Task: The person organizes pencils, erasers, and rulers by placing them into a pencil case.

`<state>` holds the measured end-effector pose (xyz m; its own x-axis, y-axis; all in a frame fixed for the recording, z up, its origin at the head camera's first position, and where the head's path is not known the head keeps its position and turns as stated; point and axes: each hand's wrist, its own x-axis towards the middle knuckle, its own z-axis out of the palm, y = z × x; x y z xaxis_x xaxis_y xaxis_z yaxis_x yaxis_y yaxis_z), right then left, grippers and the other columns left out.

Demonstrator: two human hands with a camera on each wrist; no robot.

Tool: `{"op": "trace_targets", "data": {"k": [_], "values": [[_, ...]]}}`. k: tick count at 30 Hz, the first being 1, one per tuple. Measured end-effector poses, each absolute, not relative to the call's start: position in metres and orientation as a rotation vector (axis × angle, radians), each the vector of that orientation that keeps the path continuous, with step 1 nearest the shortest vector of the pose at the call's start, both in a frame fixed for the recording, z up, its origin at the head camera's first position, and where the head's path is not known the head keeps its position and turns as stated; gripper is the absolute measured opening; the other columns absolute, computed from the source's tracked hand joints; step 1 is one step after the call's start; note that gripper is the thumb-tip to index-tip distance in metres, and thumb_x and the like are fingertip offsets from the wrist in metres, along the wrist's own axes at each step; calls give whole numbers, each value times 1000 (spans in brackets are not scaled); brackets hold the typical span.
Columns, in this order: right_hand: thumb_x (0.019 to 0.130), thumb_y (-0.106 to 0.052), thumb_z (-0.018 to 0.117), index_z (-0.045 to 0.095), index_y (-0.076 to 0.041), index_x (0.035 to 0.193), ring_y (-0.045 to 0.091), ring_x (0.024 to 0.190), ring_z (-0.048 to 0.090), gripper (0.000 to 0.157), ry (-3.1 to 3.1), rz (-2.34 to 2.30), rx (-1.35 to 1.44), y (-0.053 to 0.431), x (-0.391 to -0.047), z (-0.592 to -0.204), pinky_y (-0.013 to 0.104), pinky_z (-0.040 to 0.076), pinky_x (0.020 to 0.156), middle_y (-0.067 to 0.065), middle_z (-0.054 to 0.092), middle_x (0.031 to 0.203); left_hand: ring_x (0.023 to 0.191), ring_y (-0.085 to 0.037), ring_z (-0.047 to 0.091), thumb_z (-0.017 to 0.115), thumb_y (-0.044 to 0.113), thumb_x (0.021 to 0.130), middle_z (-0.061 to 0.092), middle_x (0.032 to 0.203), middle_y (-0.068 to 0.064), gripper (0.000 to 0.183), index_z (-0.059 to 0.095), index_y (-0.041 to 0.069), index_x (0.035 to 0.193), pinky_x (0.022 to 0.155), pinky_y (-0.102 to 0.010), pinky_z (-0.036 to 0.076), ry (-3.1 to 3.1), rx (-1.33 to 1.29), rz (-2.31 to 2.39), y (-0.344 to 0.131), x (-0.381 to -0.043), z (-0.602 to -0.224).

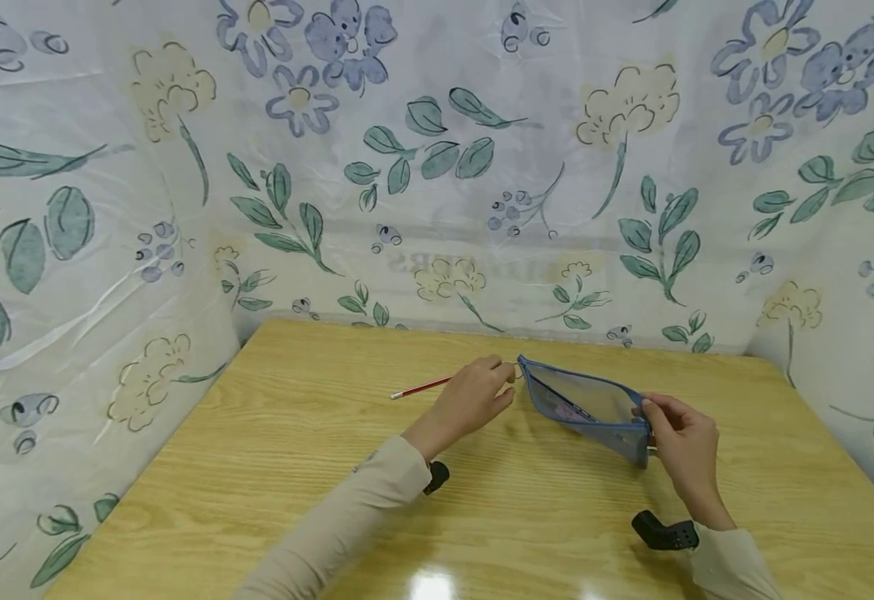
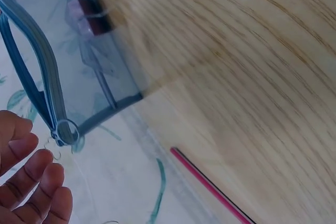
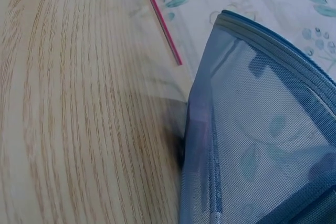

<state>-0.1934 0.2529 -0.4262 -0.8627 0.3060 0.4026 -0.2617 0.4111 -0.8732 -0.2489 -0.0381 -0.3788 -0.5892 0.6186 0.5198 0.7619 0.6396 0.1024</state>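
Observation:
A blue mesh zip pouch (image 1: 594,400) is held up over the table, its zipped mouth spread apart. Its right end is pinched between the thumb and fingers of my right hand (image 1: 684,442). Inside, through the mesh, show a long dark pen-like stick and a small dark-red item (image 2: 89,17). My left hand (image 1: 474,392) is at the pouch's left corner, fingers loosely bent and nothing between them. A small ring (image 2: 67,129) hangs at that corner, just beyond the left fingertips. Partly behind the left hand lies a red pencil (image 1: 422,387) with a white end.
The wooden table (image 1: 294,467) runs back to a flower-printed curtain (image 1: 437,208) at its far edge and left side. Black wrist mounts (image 1: 665,532) stick out near both cuffs.

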Motion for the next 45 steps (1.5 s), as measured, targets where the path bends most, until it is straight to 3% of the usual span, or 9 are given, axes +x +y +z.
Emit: {"op": "trace_targets", "data": {"k": [5, 7, 17, 24, 33, 39, 45], "values": [[98, -24, 60, 72, 1, 109, 4, 67, 64, 30, -2173, 1456, -29, 253, -194, -427, 20, 52, 53, 5, 72, 85, 68, -17, 57, 67, 8, 90, 60, 84, -6, 5, 67, 5, 94, 58, -27, 47, -2461, -1026, -441, -49, -252, -381], [97, -11, 60, 71, 4, 109, 3, 66, 64, 22, -2187, 1465, -63, 246, -188, -416, 20, 51, 52, 10, 72, 86, 67, -17, 57, 67, 10, 91, 60, 83, -5, 5, 67, 6, 95, 57, -27, 47, -2483, -993, -404, -53, -253, -382], [97, -13, 60, 71, 4, 107, 9, 63, 65, 22, -2157, 1482, 0, 245, -184, -417, 23, 52, 50, 1, 72, 81, 66, -20, 55, 68, 13, 90, 58, 81, -6, 11, 67, 5, 97, 50, -29, 43, -2583, -840, -337, -69, -262, -388], [98, -13, 59, 69, 5, 112, 2, 69, 64, 25, -2212, 1496, -13, 245, -183, -416, 21, 52, 54, 4, 72, 86, 70, -22, 56, 68, 16, 91, 56, 82, -5, 14, 67, 4, 98, 52, -32, 44, -2657, -764, -340, -77, -265, -392], [97, -8, 60, 70, 6, 110, 5, 71, 67, 21, -2205, 1525, 0, 247, -185, -417, 22, 53, 55, 3, 72, 84, 72, -24, 55, 65, 20, 92, 56, 84, -4, 13, 64, 8, 95, 58, -37, 46, -2711, -657, -252, -81, -271, -394], [97, -11, 60, 70, 5, 109, 4, 72, 66, 22, -2200, 1526, 21, 246, -183, -417, 22, 53, 55, 2, 72, 84, 78, -27, 55, 65, 17, 92, 58, 89, -8, 10, 62, 7, 95, 66, -43, 47, -2770, -571, -253, -83, -272, -394], [97, -11, 60, 70, 5, 109, 3, 72, 66, 22, -2215, 1525, 18, 247, -183, -420, 22, 53, 55, 4, 72, 85, 74, -27, 50, 64, 13, 92, 54, 87, -9, 11, 62, 4, 97, 65, -43, 45, -2864, -513, -233, -88, -273, -398]]}}
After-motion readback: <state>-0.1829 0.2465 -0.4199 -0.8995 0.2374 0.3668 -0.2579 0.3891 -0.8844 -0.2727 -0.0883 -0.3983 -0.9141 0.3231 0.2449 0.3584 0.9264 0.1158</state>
